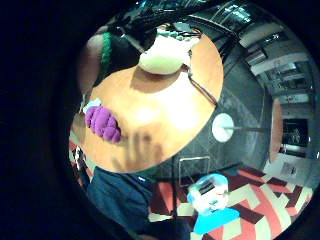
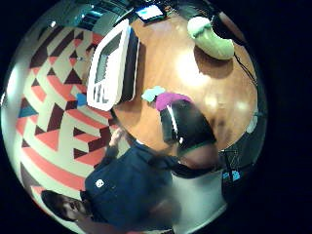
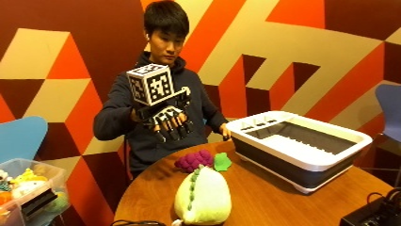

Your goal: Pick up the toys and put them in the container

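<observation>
Wall (image 3: 300, 52) behind the table: large geometric pattern of dark brown, orange, red and tan angular shapes. Round wooden table (image 3: 269, 197), warm brown top, glossy with bright light patches. Blue chair (image 3: 22, 136) at one side of the outside view; part of a second bluish chair (image 3: 389, 108) at the opposite edge. Clear plastic bin (image 3: 28, 188) of mixed colourful items below the blue chair. Black box with cables (image 3: 376, 214) at the table's near corner. Floor (image 2: 44, 126): carpet in red, cream and dark triangles and stripes. A small white round table (image 1: 223, 127) stands on grey flooring farther off.
</observation>
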